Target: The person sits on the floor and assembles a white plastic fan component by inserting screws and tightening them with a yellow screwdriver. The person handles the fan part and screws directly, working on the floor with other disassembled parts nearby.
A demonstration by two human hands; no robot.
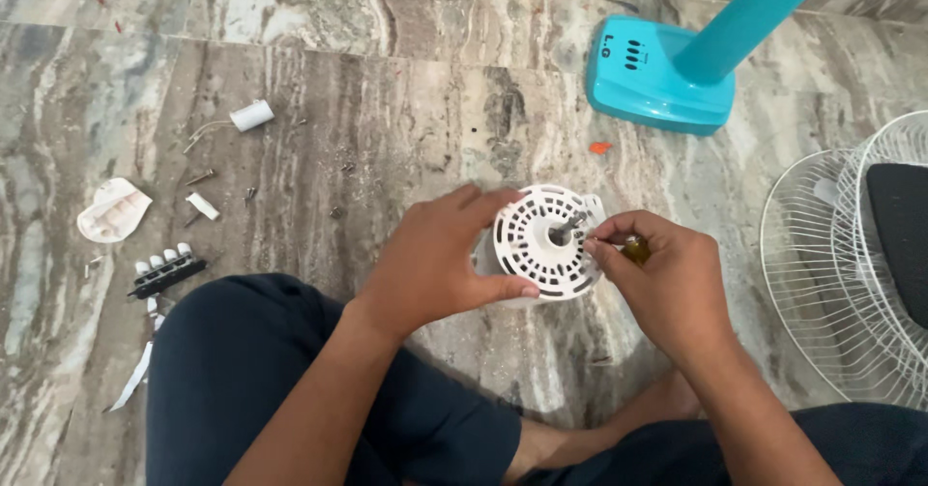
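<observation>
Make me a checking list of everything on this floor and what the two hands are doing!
Surface: grey-brown marble floor, person sits on it.
Job's things: round white slotted motor cover with a metal shaft in its middle.
Clutter: white cylinder with wires, loose screws, black switch block with white buttons, white plastic piece.
Grippers: left hand grips the cover; right hand holds a small tool at it.
Cables: nothing seen.
Surroundings: turquoise fan base, white wire grilles.

Matt white plastic motor housing (543,244), glossy veined marble floor (387,89), white wire grilles (841,264).
</observation>
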